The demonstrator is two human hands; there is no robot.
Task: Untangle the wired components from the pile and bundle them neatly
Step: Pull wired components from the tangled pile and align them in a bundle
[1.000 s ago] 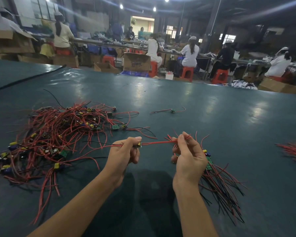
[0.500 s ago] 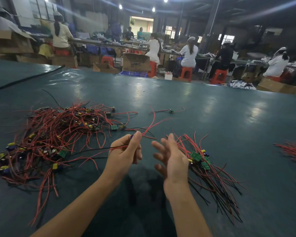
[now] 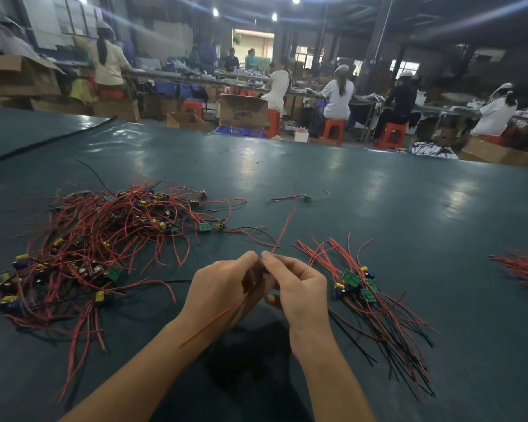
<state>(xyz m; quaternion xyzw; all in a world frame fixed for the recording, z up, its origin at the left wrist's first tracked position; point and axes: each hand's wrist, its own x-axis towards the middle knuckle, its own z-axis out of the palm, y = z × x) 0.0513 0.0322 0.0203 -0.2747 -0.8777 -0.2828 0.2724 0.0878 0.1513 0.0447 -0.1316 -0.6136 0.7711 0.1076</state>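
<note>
Teal table (image 3: 378, 208), thin red wire (image 3: 284, 227) — left hand (image 3: 220, 287), right hand (image 3: 301, 287) pinching

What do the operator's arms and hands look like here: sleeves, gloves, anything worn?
Nothing worn that shows. The left hand and right hand have no gloves, and no rings are visible. The left forearm and right forearm show no sleeve, watch or band down to the frame edge. No markings visible.

Dark green table (image 3: 378, 208); tangled wire pile (image 3: 104, 248) at left; sorted bundle (image 3: 366, 296) at right; lone wired component (image 3: 308, 197) beyond; another wire cluster (image 3: 525, 269) at the far right edge.
</note>
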